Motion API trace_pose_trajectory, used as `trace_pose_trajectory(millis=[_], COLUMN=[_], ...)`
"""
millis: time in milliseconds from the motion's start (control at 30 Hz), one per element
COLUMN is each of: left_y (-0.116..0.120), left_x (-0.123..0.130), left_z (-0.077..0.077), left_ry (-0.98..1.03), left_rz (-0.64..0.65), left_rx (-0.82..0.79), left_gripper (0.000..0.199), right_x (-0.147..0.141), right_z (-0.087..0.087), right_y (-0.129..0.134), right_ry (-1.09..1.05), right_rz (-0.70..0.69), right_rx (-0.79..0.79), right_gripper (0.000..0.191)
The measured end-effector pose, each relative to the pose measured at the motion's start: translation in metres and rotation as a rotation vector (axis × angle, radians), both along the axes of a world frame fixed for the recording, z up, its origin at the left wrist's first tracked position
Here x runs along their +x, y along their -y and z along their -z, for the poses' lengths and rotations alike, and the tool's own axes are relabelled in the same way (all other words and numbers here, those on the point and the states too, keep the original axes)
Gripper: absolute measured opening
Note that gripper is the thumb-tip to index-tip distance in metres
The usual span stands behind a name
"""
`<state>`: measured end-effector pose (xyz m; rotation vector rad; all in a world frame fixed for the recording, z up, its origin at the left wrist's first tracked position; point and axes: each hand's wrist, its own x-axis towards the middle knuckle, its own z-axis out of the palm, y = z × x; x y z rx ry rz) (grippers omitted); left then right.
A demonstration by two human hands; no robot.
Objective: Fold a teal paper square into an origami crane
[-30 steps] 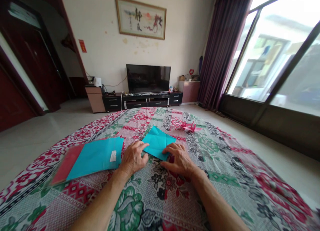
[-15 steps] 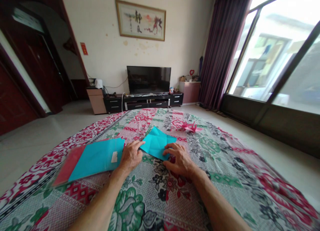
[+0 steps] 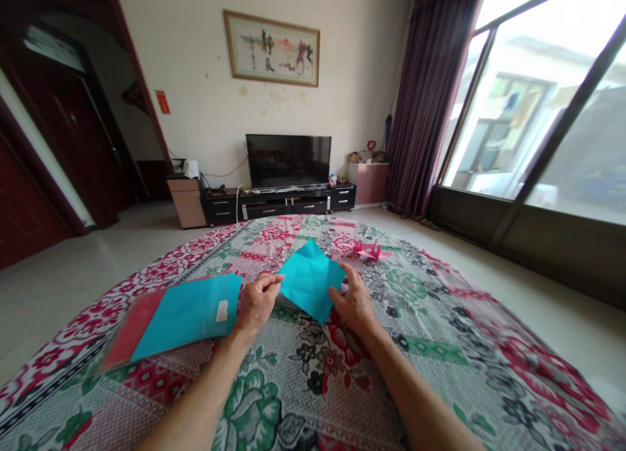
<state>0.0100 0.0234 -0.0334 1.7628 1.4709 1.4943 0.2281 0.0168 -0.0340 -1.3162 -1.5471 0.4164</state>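
Observation:
A square of blue paper with fold creases is held between my hands, slightly raised and tilted over the table. My left hand pinches its left corner between thumb and fingers. At its right corner, my right hand has the thumb on the near side and the fingers around the far side. To the left lies a clear packet of blue and red paper sheets with a small white label. Beyond my right hand, pink folded-paper pieces rest on the cloth.
A patterned floral tablecloth covers the round table. Past its far edge stand a low black cabinet and a television. A purple curtain and large windows are on the right.
The blue paper has been lifted and turned, its near corner now pointing toward me. My right hand has moved from its near edge up to the right corner; my left hand now pinches the left corner.

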Motion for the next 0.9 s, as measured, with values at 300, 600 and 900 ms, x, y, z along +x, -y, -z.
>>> trace_pose_trajectory(millis=[300, 600, 900], left_y=[-0.001, 0.003, 0.002], left_x=[-0.001, 0.004, 0.002], left_z=[-0.001, -0.007, -0.009], left_ry=[0.212, 0.446, 0.522], left_rz=[-0.024, -0.01, 0.007], left_rx=[-0.122, -0.165, -0.175], left_gripper=[0.029, 0.04, 0.042], right_x=[0.001, -0.006, -0.007], right_z=[0.003, 0.002, -0.006], right_y=[-0.007, -0.008, -0.002], right_ry=[-0.451, -0.818, -0.878], right_rz=[-0.298, -0.367, -0.363], right_rx=[-0.156, -0.271, -0.329], right_gripper=[0.056, 0.063, 0.064])
